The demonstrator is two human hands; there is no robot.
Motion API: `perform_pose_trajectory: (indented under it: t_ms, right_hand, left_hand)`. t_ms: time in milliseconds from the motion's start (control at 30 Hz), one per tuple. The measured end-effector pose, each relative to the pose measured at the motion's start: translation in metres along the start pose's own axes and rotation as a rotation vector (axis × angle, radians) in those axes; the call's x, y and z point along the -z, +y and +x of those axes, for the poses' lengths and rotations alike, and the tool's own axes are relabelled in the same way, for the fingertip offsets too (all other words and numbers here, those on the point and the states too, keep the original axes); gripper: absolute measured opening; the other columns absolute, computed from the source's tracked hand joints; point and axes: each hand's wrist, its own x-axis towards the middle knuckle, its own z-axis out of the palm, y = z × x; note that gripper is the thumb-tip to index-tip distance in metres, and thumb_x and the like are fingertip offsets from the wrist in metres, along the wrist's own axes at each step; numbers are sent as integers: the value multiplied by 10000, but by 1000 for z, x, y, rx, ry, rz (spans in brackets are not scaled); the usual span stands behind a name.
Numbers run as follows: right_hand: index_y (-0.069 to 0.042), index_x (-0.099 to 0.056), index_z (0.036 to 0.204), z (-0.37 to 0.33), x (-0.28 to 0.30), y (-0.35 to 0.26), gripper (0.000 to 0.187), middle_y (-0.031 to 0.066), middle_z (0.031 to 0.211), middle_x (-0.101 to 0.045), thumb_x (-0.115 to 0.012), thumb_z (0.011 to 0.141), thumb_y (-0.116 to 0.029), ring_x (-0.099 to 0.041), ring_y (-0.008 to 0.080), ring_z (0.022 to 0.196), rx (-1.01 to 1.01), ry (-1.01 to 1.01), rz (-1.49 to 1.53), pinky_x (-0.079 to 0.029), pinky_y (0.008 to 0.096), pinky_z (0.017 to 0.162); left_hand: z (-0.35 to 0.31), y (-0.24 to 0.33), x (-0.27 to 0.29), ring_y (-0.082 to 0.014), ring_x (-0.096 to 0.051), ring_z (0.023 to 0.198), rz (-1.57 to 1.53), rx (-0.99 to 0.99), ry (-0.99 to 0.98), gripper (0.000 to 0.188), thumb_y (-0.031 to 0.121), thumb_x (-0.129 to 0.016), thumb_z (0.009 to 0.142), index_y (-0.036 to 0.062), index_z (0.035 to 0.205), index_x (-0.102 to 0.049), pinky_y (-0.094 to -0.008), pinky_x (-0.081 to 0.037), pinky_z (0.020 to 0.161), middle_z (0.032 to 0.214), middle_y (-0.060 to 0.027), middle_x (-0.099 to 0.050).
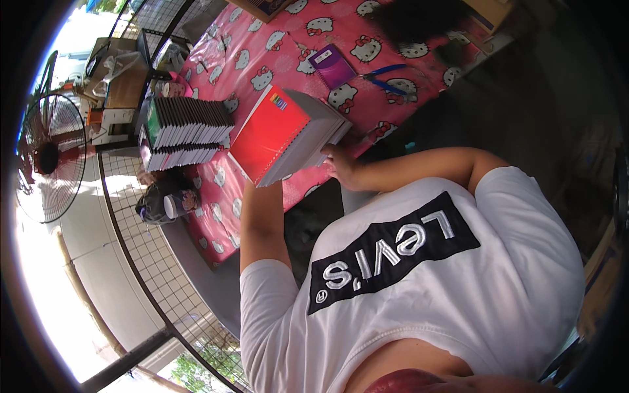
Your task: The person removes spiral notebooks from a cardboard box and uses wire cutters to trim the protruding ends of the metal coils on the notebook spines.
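Observation:
A thick stack of spiral notebooks [270, 134] with a red cover on top is held up, tilted, in front of my chest. My right hand [339, 165] grips its near right side, fingers against the page edges. From below, my left forearm [263, 219] runs up under the stack; the notebooks hide that hand and its fingers. Beyond the stack a small purple spiral notebook [332, 67] lies on the pink cartoon-print tablecloth [246, 40]. Pliers with blue handles [388, 77] lie to its right.
Several dark-edged notebooks [187, 124] are piled in rows at the table's left. A dark bag [154, 203] and a cup [178, 205] sit at the left edge. Farther left are a fan [49, 157] and a wire mesh barrier [141, 242]. Cardboard boxes [128, 82] stand behind.

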Motion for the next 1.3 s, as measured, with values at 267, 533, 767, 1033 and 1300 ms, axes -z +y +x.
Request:
perform_pose_trajectory:
  t_ms: [267,533,767,1033,1300]
  right_hand:
    - [-53,-622,1046,-9,75,-87,290,48,791,-581,-564,890,-291,-576,172,709,291,-19,-652,-484,317,636]
    - [-107,-557,1286,55,40,-145,587,48,1249,-590,-425,957,-575,-559,153,1118,7,-388,-443,-464,332,917]
    - [-87,-573,1272,89,12,-137,510,84,1150,-641,-410,987,-477,-618,165,1005,40,-457,-488,-492,363,875]
    - [-72,-538,1339,106,3,-128,636,161,1294,-591,-438,947,-563,-574,237,1165,34,-344,-604,-502,466,865]
    - [-80,-512,1367,126,-31,-139,716,174,1336,-557,-459,897,-617,-565,263,1176,-162,-435,-972,-473,482,903]
  left_hand:
    - [-52,-9,-7,-294,-503,1256,-72,-9,30,413,280,-496,974,86,1339,-514,-464,-417,1029,1345,-158,-544]
    - [-101,47,-117,-267,-476,1279,-392,306,375,458,328,-446,1009,84,1396,-435,-493,-391,1040,1392,-137,-491]
    - [-115,100,-144,-241,-487,1255,-741,515,615,506,410,-461,993,112,1400,-417,-475,-324,1073,1378,-103,-498]
    - [-126,96,-153,-203,-512,1178,-783,487,708,452,402,-498,978,125,1333,-462,-399,-389,977,1285,-67,-547]
    - [-139,88,-162,-151,-485,812,-863,597,878,385,475,-510,957,123,1112,-498,-309,-441,781,982,-15,-515]
